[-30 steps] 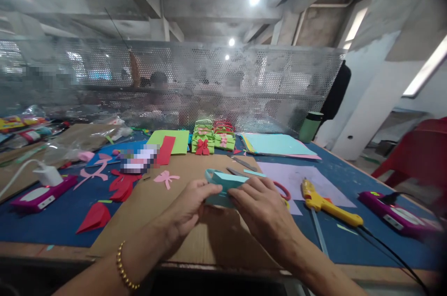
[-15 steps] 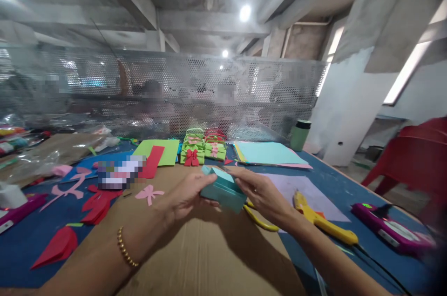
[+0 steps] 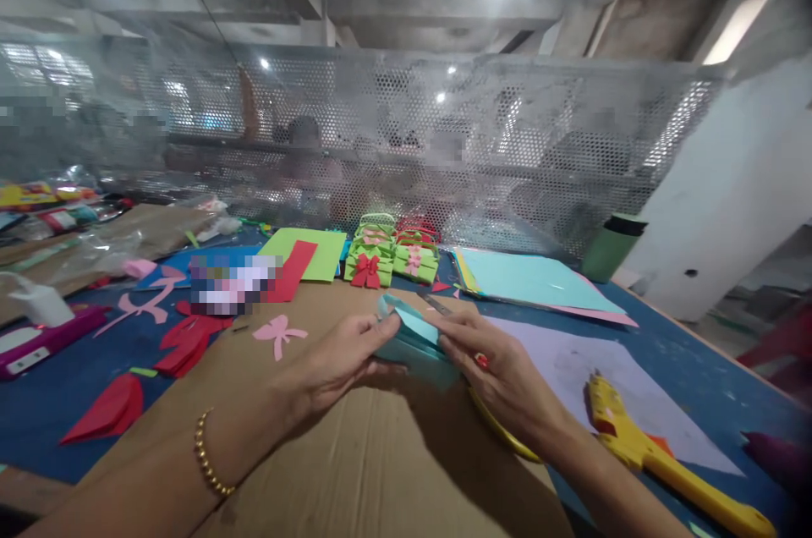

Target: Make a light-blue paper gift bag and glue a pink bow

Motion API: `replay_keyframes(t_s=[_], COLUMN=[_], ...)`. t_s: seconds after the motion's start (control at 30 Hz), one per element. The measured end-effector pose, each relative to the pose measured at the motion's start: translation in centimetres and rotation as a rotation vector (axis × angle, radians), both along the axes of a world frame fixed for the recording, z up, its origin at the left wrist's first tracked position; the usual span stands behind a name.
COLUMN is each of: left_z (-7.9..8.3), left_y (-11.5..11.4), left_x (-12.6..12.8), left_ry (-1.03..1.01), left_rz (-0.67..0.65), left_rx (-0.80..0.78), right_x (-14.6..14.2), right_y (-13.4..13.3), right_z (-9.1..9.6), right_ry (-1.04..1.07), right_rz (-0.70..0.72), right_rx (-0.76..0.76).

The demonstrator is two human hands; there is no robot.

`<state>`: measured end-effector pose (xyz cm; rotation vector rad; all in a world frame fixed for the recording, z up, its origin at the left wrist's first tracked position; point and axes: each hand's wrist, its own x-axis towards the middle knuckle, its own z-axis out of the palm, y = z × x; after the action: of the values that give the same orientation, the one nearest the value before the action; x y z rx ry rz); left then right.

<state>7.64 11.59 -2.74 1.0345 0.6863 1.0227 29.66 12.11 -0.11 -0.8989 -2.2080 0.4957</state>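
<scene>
Both my hands hold a small teal paper box [image 3: 412, 339] just above a sheet of brown cardboard [image 3: 355, 470]. My left hand [image 3: 336, 360], with a gold bead bracelet on its wrist, pinches the box's left end between thumb and fingers. My right hand [image 3: 501, 373] grips the box's right side, fingers closed along its top edge. The underside of the box is hidden by my fingers.
Finished green paper baskets with bows [image 3: 390, 255] stand behind the box. Coloured paper sheets [image 3: 533, 280], a pink paper bow [image 3: 279, 333], red cut-outs [image 3: 190, 339], a yellow glue gun [image 3: 647, 449] and a green cup [image 3: 612, 246] lie around. A perforated metal screen [image 3: 406, 140] closes the table's far side.
The camera swung right and back left. My hands lifted the teal box off the cardboard and turned it; both still grip it, now a little lower and flatter.
</scene>
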Motion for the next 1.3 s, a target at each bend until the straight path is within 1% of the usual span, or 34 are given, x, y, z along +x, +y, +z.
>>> replay_keyframes(t_s=[0.1,0.23,0.3,0.43,0.53,0.63,0.8,0.93,1.3], left_z=[0.1,0.6,0.8,0.7,0.5,0.5,0.6,0.6,1.0], left_y=[-0.4,-1.1,-1.3,-1.4,-1.4,-1.4,-1.6,-1.7,-2.0], left_x=[0.0,0.1,0.2,0.3,0.4,0.6,0.8,0.7,0.9], left_ry=[-0.012,-0.016,-0.005,0.004,0.034,0.083,0.123,0.137,0.177], left_rz=[-0.004,-0.015,0.005,0.07,0.081,0.08,0.108,0.135,0.181], left_rx=[-0.013,-0.045,-0.073,-0.077,-0.05,-0.063,-0.09,-0.087,-0.076], right_x=[0.0,0.0,0.0,-0.2,-0.4,-0.6,-0.8,-1.0,-1.1], right_y=[-0.1,0.1,0.1,0.0,0.1,0.4,0.4,-0.1,0.1], right_z=[-0.1,-0.4,-0.4,-0.4,-0.3,-0.3,-0.2,-0.2,-0.9], right_ry=[0.002,-0.001,-0.018,-0.086,-0.114,-0.104,-0.072,-0.07,-0.134], right_rz=[-0.022,-0.029,-0.041,-0.11,-0.142,-0.147,-0.115,-0.095,-0.139], right_rx=[0.001,0.029,0.051,0.174,0.22,0.192,0.117,0.146,0.182])
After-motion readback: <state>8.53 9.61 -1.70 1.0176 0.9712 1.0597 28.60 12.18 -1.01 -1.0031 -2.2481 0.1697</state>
